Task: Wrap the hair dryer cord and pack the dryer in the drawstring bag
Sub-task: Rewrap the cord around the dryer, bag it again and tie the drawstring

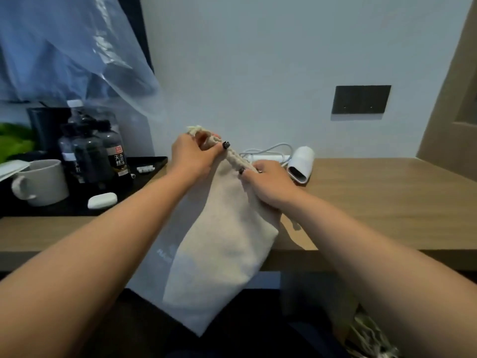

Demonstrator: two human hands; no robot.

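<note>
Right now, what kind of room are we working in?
Probably a hotel room: a black tray with a mug and bottled water, a white hair dryer on the wooden counter, and clothes hanging under plastic covers.

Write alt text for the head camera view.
Both hands, left hand and right hand, grip the gathered mouth of a beige drawstring bag above a wooden desk; a white hair dryer lies behind, unpacked.

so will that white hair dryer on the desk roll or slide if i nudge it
The hair dryer lies on its side with a rounded barrel, so it could rock or roll a little. Its shell looks smooth, so probably slippery on the wooden desk. The loose cord would likely drag behind.
</note>
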